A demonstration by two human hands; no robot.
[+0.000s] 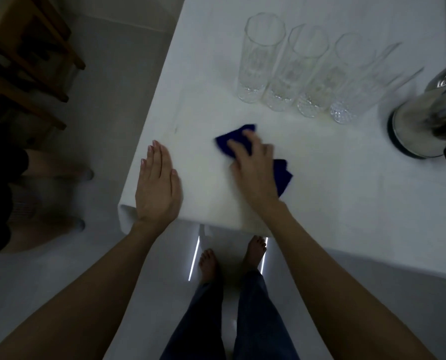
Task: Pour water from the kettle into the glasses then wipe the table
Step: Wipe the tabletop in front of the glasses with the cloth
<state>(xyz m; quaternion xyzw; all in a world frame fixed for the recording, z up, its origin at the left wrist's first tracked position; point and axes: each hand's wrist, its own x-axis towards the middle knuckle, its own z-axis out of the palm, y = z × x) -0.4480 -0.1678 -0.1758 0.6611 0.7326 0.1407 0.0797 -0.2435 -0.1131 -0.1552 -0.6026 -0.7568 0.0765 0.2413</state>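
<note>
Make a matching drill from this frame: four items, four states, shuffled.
Items:
1. left hand
2. right hand
3. kettle
4. glasses

States:
A. standing in a row at the back
B. pressing a blue cloth on the table
C. flat on the table near its corner
D. shiny metal, at the right edge

Pairs: 1-C, 2-B, 3-D, 4-A

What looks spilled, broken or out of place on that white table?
Nothing stands out. The four glasses stand upright in a row, the kettle sits beside them, and the right hand presses a blue cloth on the table. No puddle is visible.
</note>
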